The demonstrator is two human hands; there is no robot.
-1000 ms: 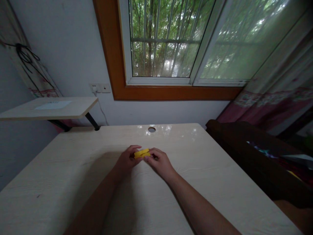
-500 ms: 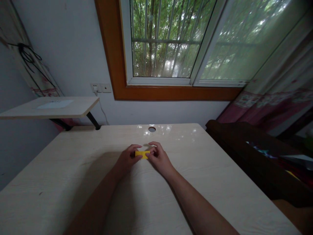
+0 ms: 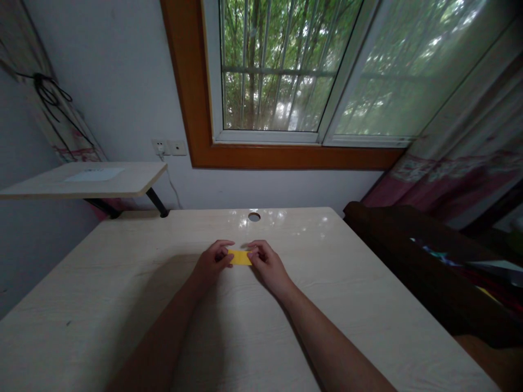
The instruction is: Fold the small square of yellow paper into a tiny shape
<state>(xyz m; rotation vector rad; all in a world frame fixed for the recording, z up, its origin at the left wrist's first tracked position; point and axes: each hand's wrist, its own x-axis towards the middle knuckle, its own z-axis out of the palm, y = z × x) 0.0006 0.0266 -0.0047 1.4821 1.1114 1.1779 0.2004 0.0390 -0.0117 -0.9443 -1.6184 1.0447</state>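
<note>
Head view: the yellow strip (image 3: 240, 257) is between the 2 hands, near the middle of the desk (image 3: 368, 326), its long axis running left to right and its broad face towards the camera; whether it touches the desk, I cannot tell. The hole (image 3: 254, 216) is just beyond, the shelf (image 3: 81, 179) well off to the left. Fingers hide both ends of the strip. Left hand (image 3: 210, 261) and right hand (image 3: 269, 264) each pinch 1 end, nearly closed, index fingers curving above, forearms converging.
</note>
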